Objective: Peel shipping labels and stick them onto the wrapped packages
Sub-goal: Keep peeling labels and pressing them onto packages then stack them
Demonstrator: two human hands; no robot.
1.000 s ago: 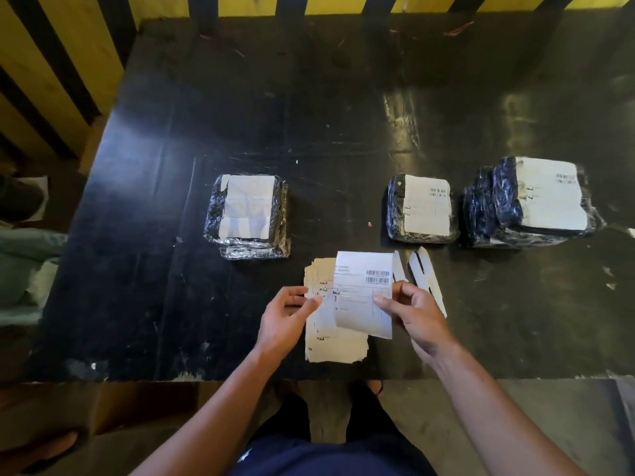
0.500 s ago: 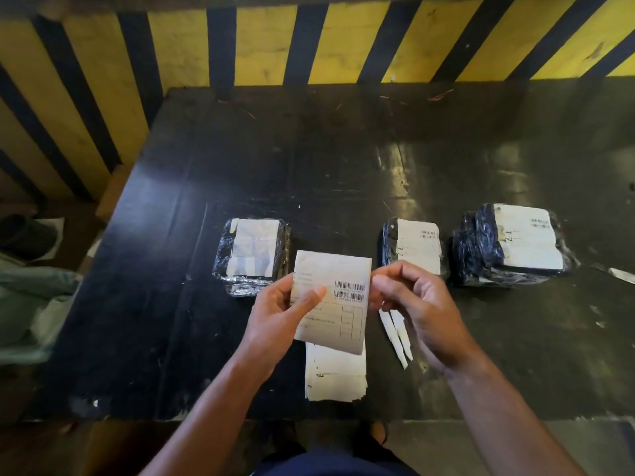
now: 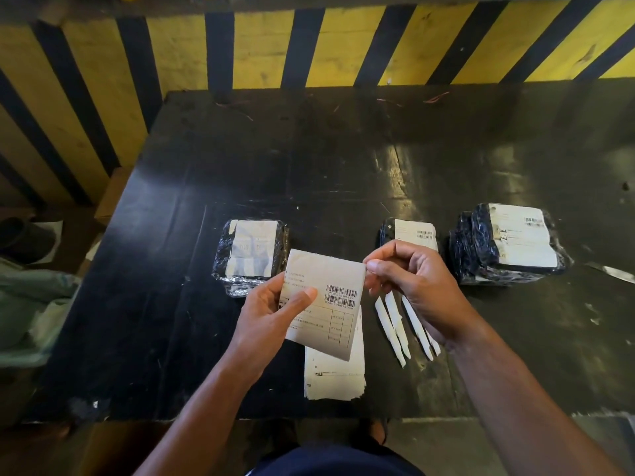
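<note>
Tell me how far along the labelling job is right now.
Done: the middle package and the right package carry white labels on top. In hand: the left hand holds a barcode label while the right hand pinches its top corner. Left: the left package shows paper only under its wrap, and a label stack waits on the table.

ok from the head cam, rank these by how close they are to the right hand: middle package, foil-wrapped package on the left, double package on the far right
Measured from the right hand:
1. Middle package, just behind the fingers, partly hidden by them.
2. Double package, off to its right.
3. Foil-wrapped package, far left, beyond the held label.
</note>
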